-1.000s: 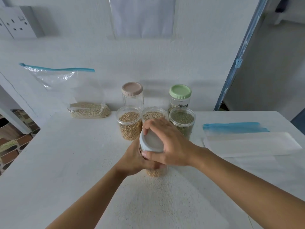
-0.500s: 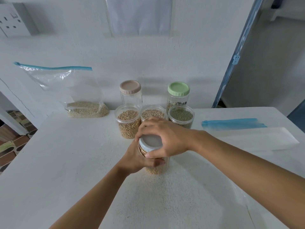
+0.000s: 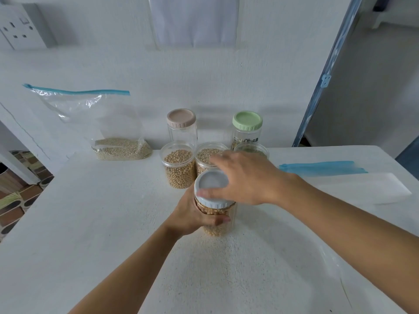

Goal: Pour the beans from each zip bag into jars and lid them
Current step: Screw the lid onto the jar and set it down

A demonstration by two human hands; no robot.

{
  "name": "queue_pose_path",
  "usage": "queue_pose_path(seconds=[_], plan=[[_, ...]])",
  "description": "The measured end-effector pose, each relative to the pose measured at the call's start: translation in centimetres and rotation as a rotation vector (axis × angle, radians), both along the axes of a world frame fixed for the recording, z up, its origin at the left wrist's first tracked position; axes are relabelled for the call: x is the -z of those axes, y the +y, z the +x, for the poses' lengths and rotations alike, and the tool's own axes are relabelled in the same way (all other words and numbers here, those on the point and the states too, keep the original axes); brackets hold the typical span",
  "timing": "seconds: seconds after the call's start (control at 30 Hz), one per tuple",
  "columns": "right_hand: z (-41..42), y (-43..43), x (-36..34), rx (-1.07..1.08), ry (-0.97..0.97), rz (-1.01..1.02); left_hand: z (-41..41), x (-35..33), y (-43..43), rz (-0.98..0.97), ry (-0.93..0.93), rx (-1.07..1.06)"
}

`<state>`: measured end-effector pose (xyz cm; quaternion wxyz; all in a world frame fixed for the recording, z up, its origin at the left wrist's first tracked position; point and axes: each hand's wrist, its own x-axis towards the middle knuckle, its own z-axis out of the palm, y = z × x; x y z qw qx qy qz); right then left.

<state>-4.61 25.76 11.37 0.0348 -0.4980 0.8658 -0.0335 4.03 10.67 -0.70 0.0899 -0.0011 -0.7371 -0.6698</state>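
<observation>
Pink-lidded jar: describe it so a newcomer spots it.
On the white table, by the far wall, stands a cluster of clear plastic jars. The tall jar with the pale pink screw lid is back left, behind an open jar of yellow beans. The other tall jar has a green lid.

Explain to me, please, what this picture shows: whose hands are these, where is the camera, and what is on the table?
No machine here: a person works bare-handed, with the camera on their head looking down. The left hand grips a clear jar of beans on the white table. The right hand lies over its pale lid, thumb on the rim; blurred fingers leave its grip unclear. Behind stand three open jars, a pink-lidded jar and a green-lidded jar. One zip bag with grain leans on the wall; a flat bag lies at right.
</observation>
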Motion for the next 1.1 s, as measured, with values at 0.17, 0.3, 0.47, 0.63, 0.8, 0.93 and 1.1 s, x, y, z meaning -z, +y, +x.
queue_pose_path(seconds=[0.17,0.3,0.47,0.63,0.8,0.93,1.1], plan=[[-0.7,-0.6,-0.7,-0.205,-0.267,0.110,0.2,-0.1,0.2,-0.032,-0.021,-0.003],[0.2,-1.8,-0.7,-0.184,-0.086,0.134,0.4,-0.8,0.3,-0.033,-0.032,0.000],[0.2,-1.7,-1.3,-0.175,-0.060,0.201,0.5,-0.8,0.2,-0.059,-0.041,-0.010],[-1.1,-1.9,-2.0,-0.311,-0.241,0.208,0.4,-0.8,-0.2,-0.090,-0.088,0.008],[-2.2,-1.6,-3.2,-0.411,-0.456,0.194,0.0,-0.7,-0.2,-0.129,-0.077,0.064],[-2.2,-2.1,-3.5,-0.389,-0.419,0.264,-0.1,-0.3,-0.3,-0.106,-0.068,0.064],[-1.2,-2.9,-3.6,-0.347,-0.212,0.299,0.3,-0.7,-0.2,-0.078,-0.074,0.033]])
